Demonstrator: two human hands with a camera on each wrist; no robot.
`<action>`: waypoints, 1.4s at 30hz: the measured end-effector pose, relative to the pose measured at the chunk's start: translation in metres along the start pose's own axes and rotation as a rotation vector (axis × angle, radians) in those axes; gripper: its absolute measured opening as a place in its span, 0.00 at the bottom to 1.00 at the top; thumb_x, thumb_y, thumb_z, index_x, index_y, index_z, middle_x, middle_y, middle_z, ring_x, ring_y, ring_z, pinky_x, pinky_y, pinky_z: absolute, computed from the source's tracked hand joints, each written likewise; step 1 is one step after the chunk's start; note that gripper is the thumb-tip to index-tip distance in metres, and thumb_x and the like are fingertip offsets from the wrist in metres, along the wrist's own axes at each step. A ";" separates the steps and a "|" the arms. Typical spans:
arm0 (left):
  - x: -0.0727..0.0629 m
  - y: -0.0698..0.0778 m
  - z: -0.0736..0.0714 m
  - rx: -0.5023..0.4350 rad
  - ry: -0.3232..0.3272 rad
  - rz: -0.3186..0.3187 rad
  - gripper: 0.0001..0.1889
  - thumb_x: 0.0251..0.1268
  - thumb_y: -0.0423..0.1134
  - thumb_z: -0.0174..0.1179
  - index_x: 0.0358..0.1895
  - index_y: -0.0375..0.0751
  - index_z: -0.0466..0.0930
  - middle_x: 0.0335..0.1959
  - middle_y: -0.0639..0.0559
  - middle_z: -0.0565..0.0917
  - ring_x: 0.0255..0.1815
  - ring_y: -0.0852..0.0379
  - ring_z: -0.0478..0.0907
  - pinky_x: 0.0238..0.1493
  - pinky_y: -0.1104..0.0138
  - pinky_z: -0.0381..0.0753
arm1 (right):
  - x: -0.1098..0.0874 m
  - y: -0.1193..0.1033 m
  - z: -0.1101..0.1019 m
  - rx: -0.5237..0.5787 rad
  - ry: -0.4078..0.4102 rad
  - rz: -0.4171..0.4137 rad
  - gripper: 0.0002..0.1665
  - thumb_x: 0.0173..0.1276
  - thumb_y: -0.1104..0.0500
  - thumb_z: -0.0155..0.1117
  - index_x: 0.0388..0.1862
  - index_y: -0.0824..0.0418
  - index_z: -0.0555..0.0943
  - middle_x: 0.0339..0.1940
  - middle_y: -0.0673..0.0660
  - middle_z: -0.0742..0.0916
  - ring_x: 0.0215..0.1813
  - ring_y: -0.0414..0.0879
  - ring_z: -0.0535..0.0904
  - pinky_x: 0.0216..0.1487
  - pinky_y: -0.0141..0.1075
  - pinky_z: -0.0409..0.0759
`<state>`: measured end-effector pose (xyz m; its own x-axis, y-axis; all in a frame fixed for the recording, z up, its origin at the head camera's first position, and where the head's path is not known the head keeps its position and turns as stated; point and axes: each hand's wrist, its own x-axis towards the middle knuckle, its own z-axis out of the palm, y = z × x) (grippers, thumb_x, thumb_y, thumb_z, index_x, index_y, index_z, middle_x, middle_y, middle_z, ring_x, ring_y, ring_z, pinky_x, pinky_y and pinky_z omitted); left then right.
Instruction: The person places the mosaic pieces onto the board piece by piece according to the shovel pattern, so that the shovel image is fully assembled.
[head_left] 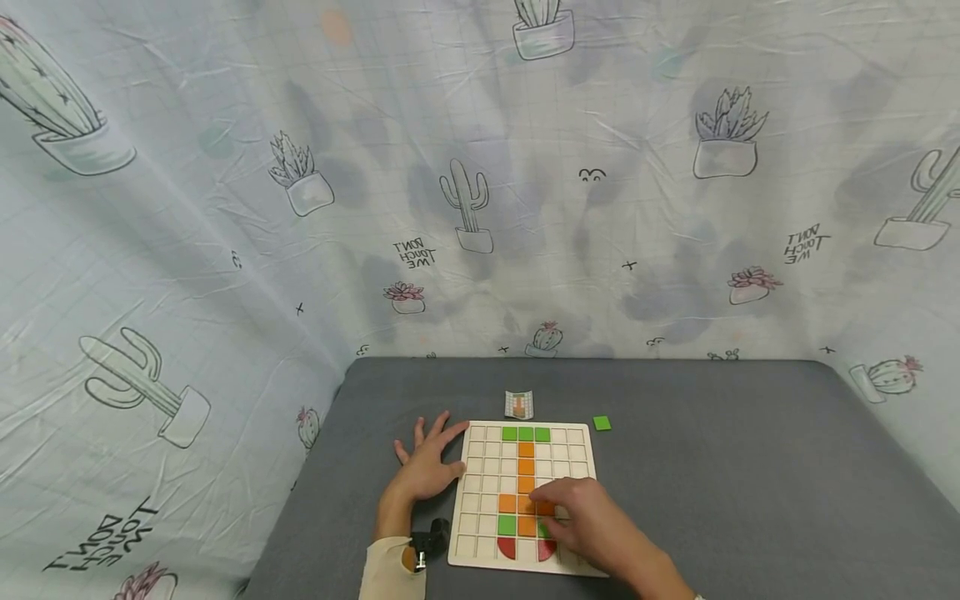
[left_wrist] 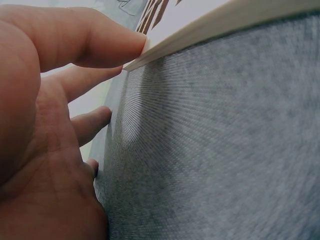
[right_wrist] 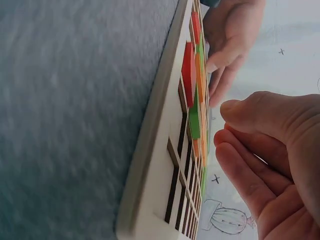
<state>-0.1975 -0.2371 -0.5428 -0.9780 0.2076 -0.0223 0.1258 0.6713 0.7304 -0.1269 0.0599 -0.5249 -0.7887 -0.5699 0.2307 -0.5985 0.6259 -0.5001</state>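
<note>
A pale wooden grid board [head_left: 471,523] carries green tiles [head_left: 526,434] in its far row and an orange column [head_left: 526,467] down the middle. Nearer lie more orange and green squares and two red rounded pieces [head_left: 507,548]. My left hand [head_left: 426,473] has its fingers spread, with thumb and forefinger touching the board's left edge; the left wrist view shows the thumb at its rim [left_wrist: 200,32]. Over the board's near right part is my right hand [head_left: 596,527], covering some cells. Its fingers [right_wrist: 245,170] are loosely bent, with nothing visible between them and the thumb.
A loose green tile [head_left: 602,423] lies on the grey table [head_left: 712,475], beyond the board's far right corner. Behind the board's far edge is a small printed card [head_left: 518,405]. A cactus-print curtain [head_left: 585,225] hangs behind the table and along its sides.
</note>
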 end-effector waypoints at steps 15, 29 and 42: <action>0.001 -0.002 0.001 0.005 -0.014 0.002 0.37 0.66 0.32 0.68 0.81 0.48 0.76 0.90 0.35 0.56 0.90 0.21 0.30 0.73 0.19 0.13 | 0.009 0.002 0.010 -0.036 -0.019 -0.060 0.13 0.66 0.63 0.82 0.50 0.55 0.93 0.44 0.43 0.94 0.46 0.36 0.88 0.53 0.38 0.91; 0.002 -0.005 0.001 0.004 -0.012 0.005 0.37 0.66 0.32 0.68 0.81 0.48 0.76 0.90 0.36 0.56 0.90 0.22 0.31 0.73 0.19 0.13 | 0.011 0.000 0.010 -0.060 -0.043 -0.035 0.13 0.67 0.61 0.82 0.50 0.54 0.93 0.43 0.42 0.94 0.45 0.35 0.87 0.53 0.38 0.91; 0.002 -0.003 0.002 0.001 -0.006 -0.002 0.38 0.64 0.32 0.69 0.80 0.49 0.76 0.90 0.36 0.57 0.91 0.22 0.31 0.74 0.19 0.13 | -0.006 0.033 -0.023 0.108 0.100 -0.018 0.17 0.65 0.63 0.82 0.54 0.58 0.93 0.48 0.52 0.96 0.45 0.45 0.93 0.46 0.43 0.93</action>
<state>-0.1995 -0.2374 -0.5459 -0.9771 0.2109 -0.0281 0.1241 0.6724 0.7297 -0.1454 0.0963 -0.5238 -0.7912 -0.5213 0.3198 -0.5983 0.5516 -0.5811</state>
